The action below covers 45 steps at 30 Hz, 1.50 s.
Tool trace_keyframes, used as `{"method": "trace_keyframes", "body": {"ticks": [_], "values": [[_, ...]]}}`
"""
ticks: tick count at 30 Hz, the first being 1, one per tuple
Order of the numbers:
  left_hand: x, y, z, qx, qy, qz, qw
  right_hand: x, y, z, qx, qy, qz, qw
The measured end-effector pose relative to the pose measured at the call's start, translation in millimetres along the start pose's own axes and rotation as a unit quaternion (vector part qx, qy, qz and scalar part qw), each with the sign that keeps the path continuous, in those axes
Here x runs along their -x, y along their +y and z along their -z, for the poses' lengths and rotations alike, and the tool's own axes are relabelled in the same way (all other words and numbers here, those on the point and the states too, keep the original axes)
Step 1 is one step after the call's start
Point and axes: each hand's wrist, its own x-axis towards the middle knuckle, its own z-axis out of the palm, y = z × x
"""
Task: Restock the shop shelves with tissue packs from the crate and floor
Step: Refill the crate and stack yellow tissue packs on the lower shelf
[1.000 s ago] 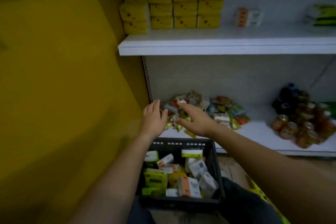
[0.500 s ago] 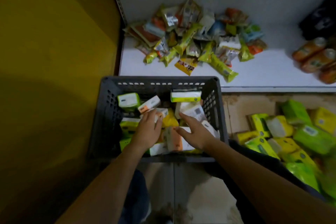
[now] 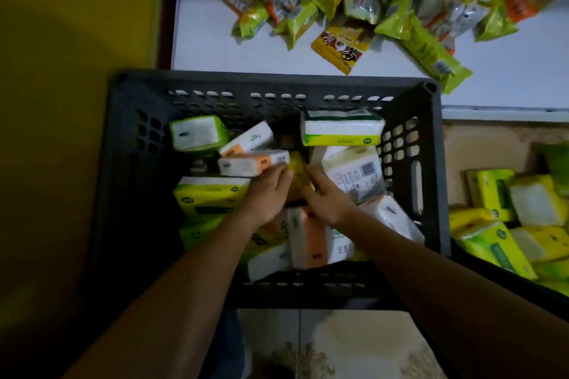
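Down from the shelf, the left hand [image 3: 267, 197] and right hand [image 3: 327, 204] now flank a yellow tissue pack [image 3: 297, 172] at the middle of the crate [image 3: 277, 83] — whether either grips it cannot be told — so a pickup looks to be starting.

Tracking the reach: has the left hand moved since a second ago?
Yes. The left hand went from above the far rim of the crate down inside it, among tissue packs.

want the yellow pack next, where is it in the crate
Head view: the yellow pack sits in the middle of the crate, between the left hand and the right hand.
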Motion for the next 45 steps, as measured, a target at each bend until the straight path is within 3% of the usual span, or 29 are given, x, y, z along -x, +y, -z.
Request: {"method": "trace_keyframes", "body": {"ticks": [3,6,13,22,27,31,33,36,38,45], "values": [[-16.4,-26.5,16.8,-0.045,0.014,0.037,0.998,-12.3,4.1,-7.1,-0.025,0.002,-0.013,1.0],[-20.6,-46.8,26.5,-0.012,-0.048,0.047,0.998,-22.8,7.2,-13.7,-0.031,0.006,-0.031,0.999],[-31.4,-41.7,9.5,-0.23,-0.045,0.083,0.969,-44.1,10.0,-20.6,-0.104,0.012,-0.07,0.992],[-48.5,-37.3,-5.4,-0.303,-0.036,0.135,0.943,-59.9,22.1,-25.3,-0.12,-0.009,-0.092,0.989],[-44.8,-34.5,-6.2,-0.212,-0.03,0.134,0.968,-56.7,24.3,-24.6,-0.136,-0.007,-0.1,0.986],[-26.3,-30.8,-2.0,-0.112,0.035,0.108,0.987,-38.8,12.1,-18.3,-0.163,-0.001,-0.094,0.982],[-10.7,-23.7,-0.3,-0.013,0.07,0.083,0.994,-21.0,1.1,-11.6,-0.177,0.003,-0.086,0.98],[20.2,-4.9,5.5,0.171,0.118,0.061,0.976,18.9,-30.0,3.8,-0.184,0.013,-0.059,0.981],[49.7,11.4,10.3,0.239,0.134,0.062,0.96,52.8,-54.3,14.5,-0.171,0.022,-0.033,0.984],[163.8,72.4,36.5,0.303,0.185,0.029,0.935,182.9,-110.7,43.2,-0.13,0.073,0.036,0.988]]}}
